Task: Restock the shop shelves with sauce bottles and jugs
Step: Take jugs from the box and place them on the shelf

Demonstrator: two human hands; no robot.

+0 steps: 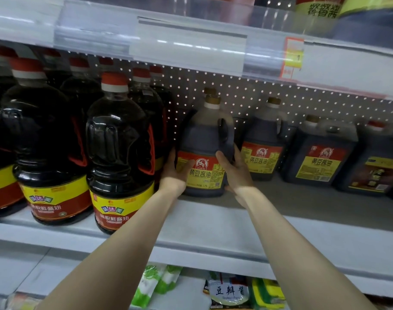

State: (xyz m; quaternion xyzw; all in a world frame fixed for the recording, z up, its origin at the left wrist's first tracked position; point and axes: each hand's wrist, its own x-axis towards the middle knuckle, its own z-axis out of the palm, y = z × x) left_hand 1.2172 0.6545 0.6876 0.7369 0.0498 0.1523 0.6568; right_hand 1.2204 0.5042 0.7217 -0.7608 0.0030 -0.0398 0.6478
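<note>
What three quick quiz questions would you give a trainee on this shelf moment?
1. True or false: the left hand and right hand both hold the gold-capped soy sauce jug.
2. What stands to the jug's left? A: red-capped soy sauce bottles. B: green packets. C: glass jars.
3. Fill in: the jug's label is red and ___.
Key: 1 true; 2 A; 3 yellow.

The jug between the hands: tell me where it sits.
Head view, centre: the jug sits on the shelf, gripped by left hand and right hand, between a red-capped bottle leftward and a matching jug rightward.
</note>
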